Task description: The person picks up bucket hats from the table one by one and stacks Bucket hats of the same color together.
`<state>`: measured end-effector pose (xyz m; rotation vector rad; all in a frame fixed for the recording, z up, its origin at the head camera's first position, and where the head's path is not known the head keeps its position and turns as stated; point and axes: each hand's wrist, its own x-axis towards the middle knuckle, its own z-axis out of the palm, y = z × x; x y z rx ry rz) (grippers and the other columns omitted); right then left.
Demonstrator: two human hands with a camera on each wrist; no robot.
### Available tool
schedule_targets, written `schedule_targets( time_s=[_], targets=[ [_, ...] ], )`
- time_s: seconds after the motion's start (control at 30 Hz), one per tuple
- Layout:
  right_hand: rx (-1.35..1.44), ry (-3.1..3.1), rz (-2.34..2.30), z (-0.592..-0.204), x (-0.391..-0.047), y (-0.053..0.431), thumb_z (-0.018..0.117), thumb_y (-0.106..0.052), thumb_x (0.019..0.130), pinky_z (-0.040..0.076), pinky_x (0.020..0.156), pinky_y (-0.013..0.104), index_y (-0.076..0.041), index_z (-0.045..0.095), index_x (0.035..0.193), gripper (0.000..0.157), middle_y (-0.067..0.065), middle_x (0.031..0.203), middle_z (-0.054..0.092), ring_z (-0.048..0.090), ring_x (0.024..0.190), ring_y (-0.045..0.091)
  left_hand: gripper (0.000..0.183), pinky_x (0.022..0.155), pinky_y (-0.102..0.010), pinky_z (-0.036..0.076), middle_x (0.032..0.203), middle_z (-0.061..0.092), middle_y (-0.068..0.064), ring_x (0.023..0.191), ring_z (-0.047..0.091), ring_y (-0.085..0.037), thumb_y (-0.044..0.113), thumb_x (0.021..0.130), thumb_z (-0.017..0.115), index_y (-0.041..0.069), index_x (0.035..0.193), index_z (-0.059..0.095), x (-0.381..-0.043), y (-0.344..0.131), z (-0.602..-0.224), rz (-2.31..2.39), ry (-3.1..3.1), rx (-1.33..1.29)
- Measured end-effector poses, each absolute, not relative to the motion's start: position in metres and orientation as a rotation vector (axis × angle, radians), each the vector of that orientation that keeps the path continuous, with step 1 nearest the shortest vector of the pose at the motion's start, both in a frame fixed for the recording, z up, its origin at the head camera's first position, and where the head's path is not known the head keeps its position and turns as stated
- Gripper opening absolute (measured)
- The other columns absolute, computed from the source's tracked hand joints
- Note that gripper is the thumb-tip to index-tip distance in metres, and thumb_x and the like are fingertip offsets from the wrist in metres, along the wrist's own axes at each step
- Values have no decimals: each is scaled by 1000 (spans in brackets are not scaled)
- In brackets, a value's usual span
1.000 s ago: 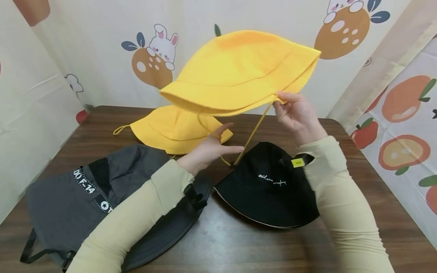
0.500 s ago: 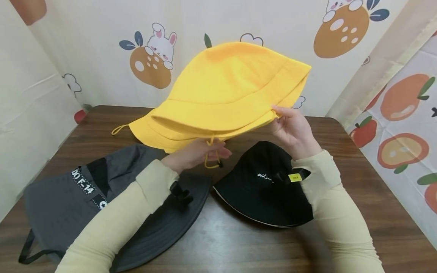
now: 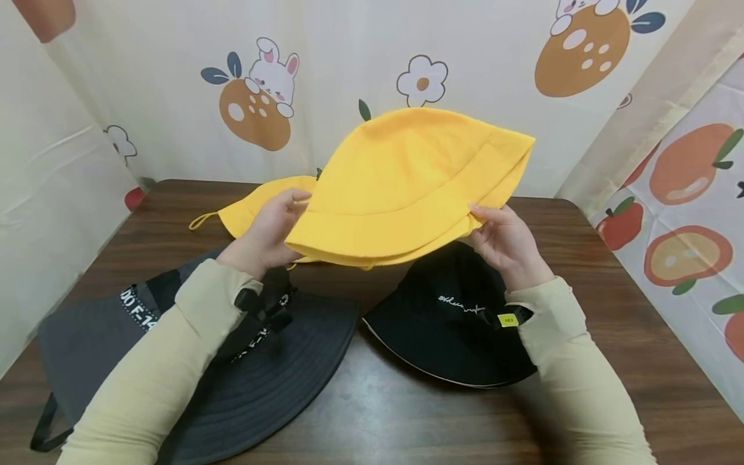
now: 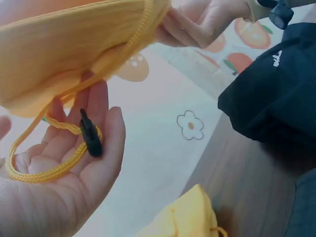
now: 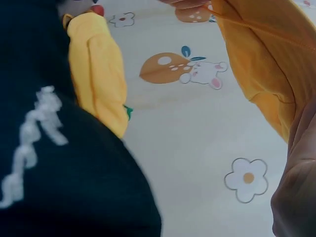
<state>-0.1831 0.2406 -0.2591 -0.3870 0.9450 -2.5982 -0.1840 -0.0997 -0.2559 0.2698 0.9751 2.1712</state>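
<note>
A yellow bucket hat (image 3: 407, 174) hangs over the table, crown up and slightly tilted. At the right end of its brim my right hand (image 3: 507, 245) pinches the fabric between thumb and fingers. My left hand (image 3: 268, 226) is at the hat's left side, its fingers reaching the brim. Seen in the left wrist view, that palm faces up with relaxed fingers, and the hat's yellow cord (image 4: 42, 176) loops across it. A black cord lock (image 4: 90, 136) on the cord lies against the fingers. Part of the left fingers is hidden by the hat in the head view.
A second yellow hat (image 3: 241, 210) lies behind the left hand on the wooden table (image 3: 395, 420). The dark grey wide-brimmed hat (image 3: 290, 361) sits front left, under the left forearm. A black bucket hat (image 3: 459, 342) lies below the right hand. Printed curtains (image 3: 349, 39) enclose the table.
The held yellow hat has come down. My left hand has moved from beneath the hat, near the cord, left and up to its left side. My right hand keeps its pinch on the brim.
</note>
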Motion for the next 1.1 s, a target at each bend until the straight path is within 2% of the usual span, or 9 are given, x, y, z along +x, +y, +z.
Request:
schedule_targets(
  time_s=[0.1,0.23,0.3,0.37,0.53,0.6,0.77,0.93,1.1],
  targets=[
    [-400,1003,-2552,-263,-184,238,21,8,99,57,71,32,2,50,108,31,15,100,64,69,90,25,41,69,-25,55,88,67,-1,78,68,-12,38,103,28,7,106,53,-182,-103,-252,2074,1246,244],
    [-356,1118,-2523,-268,-182,237,25,9,98,57,66,27,1,52,106,29,13,97,64,70,85,21,28,70,-25,55,89,68,2,76,68,-10,26,100,45,6,121,47,-181,-98,-254,1787,1722,275],
    [-339,1205,-2502,-269,-182,236,30,9,98,56,64,26,0,55,104,28,11,96,66,70,84,20,36,72,-27,55,96,67,-2,78,68,-12,19,97,52,5,128,41,-179,-96,-255,1663,1906,303],
    [-344,1350,-2446,-270,-181,236,34,8,97,57,65,26,-2,59,103,28,8,95,68,70,83,17,43,76,-27,53,105,63,-5,82,66,-13,18,95,56,6,133,39,-177,-96,-257,1561,2103,333],
    [-347,1722,-2225,-270,-183,242,44,3,97,56,73,26,-9,63,103,23,1,95,70,70,84,13,31,77,-30,43,103,58,-11,83,55,-20,19,95,57,5,122,52,-169,-97,-253,1298,2587,471],
    [-314,1755,-2225,-269,-186,246,48,-1,96,55,77,27,-11,59,110,21,1,99,68,69,87,13,27,74,-32,44,98,60,-13,79,55,-22,16,94,58,4,118,56,-164,-97,-247,1271,2681,521],
    [-315,1734,-2369,-262,-193,260,49,-13,98,53,82,26,-16,45,127,29,-1,106,62,64,92,11,21,66,-31,47,92,66,-12,66,58,-18,11,92,61,5,112,63,-154,-98,-231,1292,2716,646],
    [-398,1724,-2319,-260,-200,265,44,-15,100,52,80,26,-14,50,121,21,-1,105,60,62,92,11,17,60,-29,46,82,64,-10,59,56,-14,11,91,62,4,106,64,-157,-108,-224,1217,2707,711],
    [-407,1823,-2225,-261,-202,258,48,-8,98,55,76,25,-14,58,114,20,1,103,60,64,89,10,23,61,-29,48,81,62,-10,61,60,-16,13,91,63,5,112,60,-169,-124,-219,1169,2698,704]
  ],
)
